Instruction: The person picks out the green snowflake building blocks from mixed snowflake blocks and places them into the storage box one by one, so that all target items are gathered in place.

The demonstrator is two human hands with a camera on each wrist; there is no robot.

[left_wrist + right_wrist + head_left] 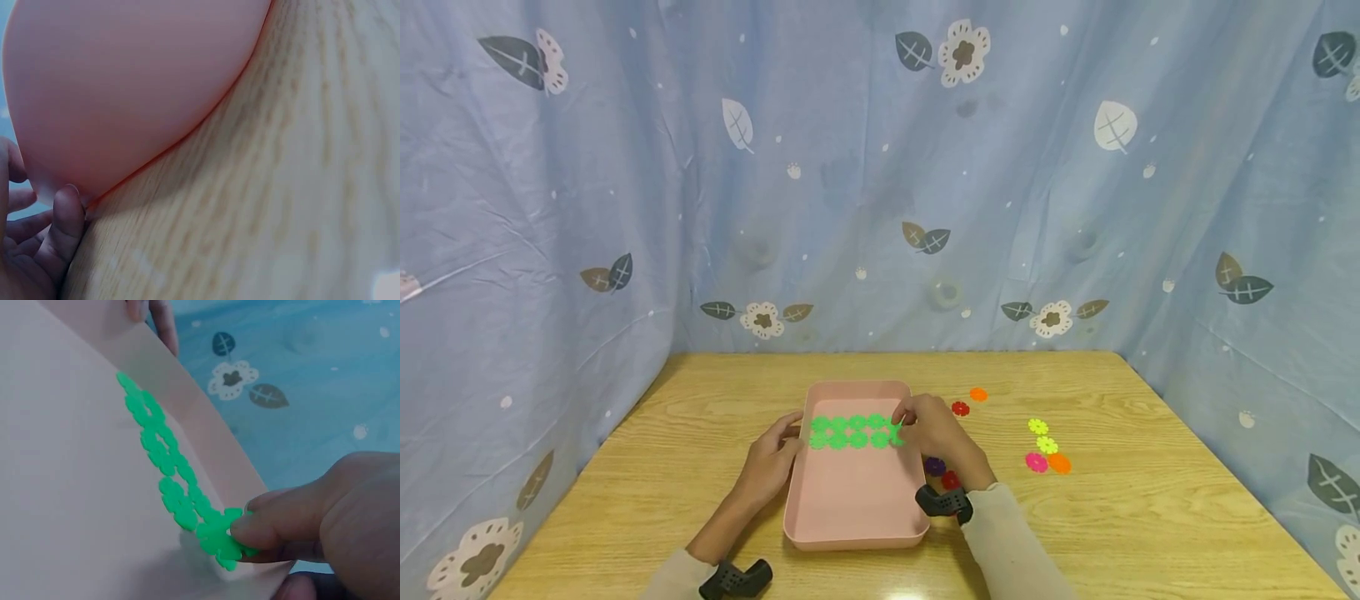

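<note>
A shallow pink tray lies on the wooden table. Two rows of green flower-shaped discs cross its far half. My left hand holds the tray's left side, its thumb against the outer wall and a fingertip over the rim in the right wrist view. At the right end of the rows, my right hand pinches a green flower-shaped disc between thumb and finger. That disc overlaps another green one below it.
Right of the tray lie loose discs: red, orange, purple, another red one beside my right wrist. Farther right are yellow, pink and orange discs. A blue patterned curtain surrounds the table.
</note>
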